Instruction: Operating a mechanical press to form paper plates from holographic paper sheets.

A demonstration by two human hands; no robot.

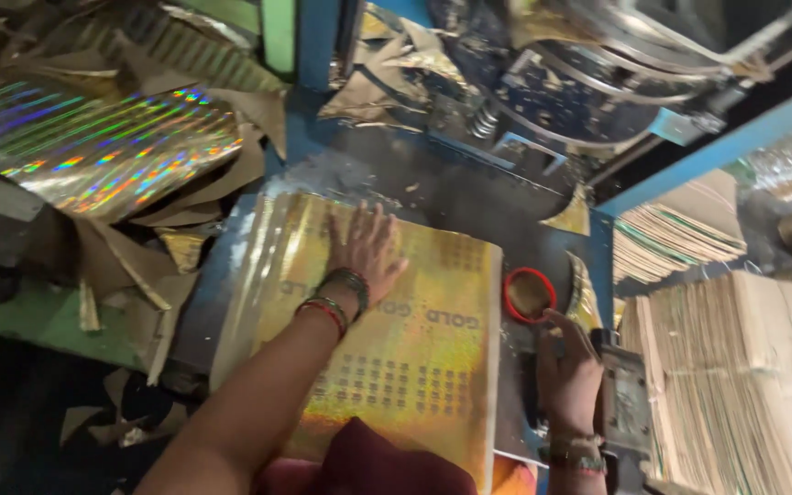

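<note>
My left hand (366, 247) lies flat, fingers spread, on top of a thick stack of shiny gold sheets (423, 367) printed with rows of small squares. Bangles circle that wrist. My right hand (566, 371) sits at the stack's right edge, fingers curled close to a small round red-rimmed container (530, 294); whether it grips anything I cannot tell. The stack rests on a blue machine table (433, 188).
Holographic rainbow foil (103, 147) and torn cardboard scraps lie to the left. A dark metal machine head (588, 82) is at the top. Stacks of brown card sheets (735, 385) stand at the right. A metal block (625, 403) is beside my right wrist.
</note>
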